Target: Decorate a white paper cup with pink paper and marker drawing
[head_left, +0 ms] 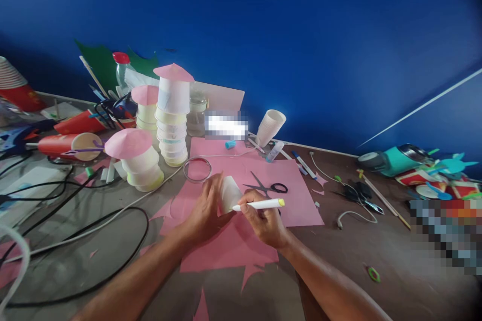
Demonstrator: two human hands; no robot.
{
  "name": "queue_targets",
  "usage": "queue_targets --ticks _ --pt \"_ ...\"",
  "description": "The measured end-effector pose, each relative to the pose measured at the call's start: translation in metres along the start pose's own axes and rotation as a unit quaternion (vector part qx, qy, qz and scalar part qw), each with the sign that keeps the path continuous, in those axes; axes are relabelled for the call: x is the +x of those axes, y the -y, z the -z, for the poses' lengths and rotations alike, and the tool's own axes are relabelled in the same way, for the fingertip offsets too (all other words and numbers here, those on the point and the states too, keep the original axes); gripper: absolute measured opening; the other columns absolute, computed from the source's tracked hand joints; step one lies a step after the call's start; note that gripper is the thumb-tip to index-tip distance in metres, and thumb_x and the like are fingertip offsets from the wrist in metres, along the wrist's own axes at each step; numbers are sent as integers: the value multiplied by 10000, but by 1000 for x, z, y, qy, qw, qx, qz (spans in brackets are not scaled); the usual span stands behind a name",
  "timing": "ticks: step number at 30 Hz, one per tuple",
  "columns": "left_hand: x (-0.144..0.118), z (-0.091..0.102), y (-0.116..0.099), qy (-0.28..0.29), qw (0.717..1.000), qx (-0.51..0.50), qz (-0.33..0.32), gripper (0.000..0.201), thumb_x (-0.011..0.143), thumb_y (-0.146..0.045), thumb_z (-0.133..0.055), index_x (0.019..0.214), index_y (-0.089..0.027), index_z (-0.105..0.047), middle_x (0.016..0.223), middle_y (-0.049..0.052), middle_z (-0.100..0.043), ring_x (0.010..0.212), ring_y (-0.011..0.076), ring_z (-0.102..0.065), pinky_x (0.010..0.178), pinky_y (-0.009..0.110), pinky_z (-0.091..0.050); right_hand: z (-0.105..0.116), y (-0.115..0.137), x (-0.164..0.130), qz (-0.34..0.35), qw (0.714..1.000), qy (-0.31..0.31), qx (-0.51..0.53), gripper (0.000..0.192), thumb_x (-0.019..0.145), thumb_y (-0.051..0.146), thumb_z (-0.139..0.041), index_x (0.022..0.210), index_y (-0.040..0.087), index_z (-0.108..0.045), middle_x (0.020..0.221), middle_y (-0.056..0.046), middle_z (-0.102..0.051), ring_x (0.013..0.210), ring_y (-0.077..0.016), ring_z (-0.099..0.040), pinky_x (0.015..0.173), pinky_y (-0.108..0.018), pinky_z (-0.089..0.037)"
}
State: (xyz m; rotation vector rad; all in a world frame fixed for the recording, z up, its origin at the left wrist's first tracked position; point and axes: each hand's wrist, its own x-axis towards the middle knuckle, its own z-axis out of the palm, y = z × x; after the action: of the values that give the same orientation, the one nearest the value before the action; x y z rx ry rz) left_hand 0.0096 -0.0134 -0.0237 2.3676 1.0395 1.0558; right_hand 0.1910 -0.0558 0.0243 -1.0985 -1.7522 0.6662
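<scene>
My left hand (207,208) holds a small white paper cup (230,191) tilted over pink paper (237,251), with the fingers along its left side. A white marker (265,204) with a yellow end is gripped in my right hand (265,220). Its tip is at the lower right of the cup; whether it touches is too small to tell. Just beyond my right hand lie black-handled scissors (266,188) on the paper. A metal ring (197,169) rests past my left hand.
Cup towers with pink cone tops (172,110) stand at the back left, near a glass jar (197,115). A stack of white cups (270,128) leans by the blue wall. Cables (143,220) cross the left side; a teal bottle (395,160) lies at the right.
</scene>
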Motion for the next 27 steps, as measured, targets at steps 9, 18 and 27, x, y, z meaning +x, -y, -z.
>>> queue_targets --ticks 9,18,27 --pt "-3 -5 5 -21 1000 3 -18 934 845 -396 -676 1549 -224 -87 1451 216 -439 1352 383 -451 1037 551 -485 0 -3 -1 -51 998 -46 12 232 969 347 -466 851 201 -602 685 -4 -561 577 -136 -477 533 -270 -380" --pt "-5 -4 5 -13 1000 14 -13 950 862 -394 -664 1554 -243 -30 1461 217 -408 1360 391 -438 1038 583 -479 1 -8 0 -103 986 -84 104 327 962 450 -492 787 193 -593 569 53 -419 511 -103 -364 487 -248 -291" --pt "-3 -3 4 -3 1000 17 -15 928 878 -382 -645 1549 -214 -25 1448 230 -414 1368 399 -423 1051 599 -454 0 -1 -2 -81 993 -36 75 274 969 369 -478 795 194 -597 632 36 -465 546 -103 -377 523 -250 -330"
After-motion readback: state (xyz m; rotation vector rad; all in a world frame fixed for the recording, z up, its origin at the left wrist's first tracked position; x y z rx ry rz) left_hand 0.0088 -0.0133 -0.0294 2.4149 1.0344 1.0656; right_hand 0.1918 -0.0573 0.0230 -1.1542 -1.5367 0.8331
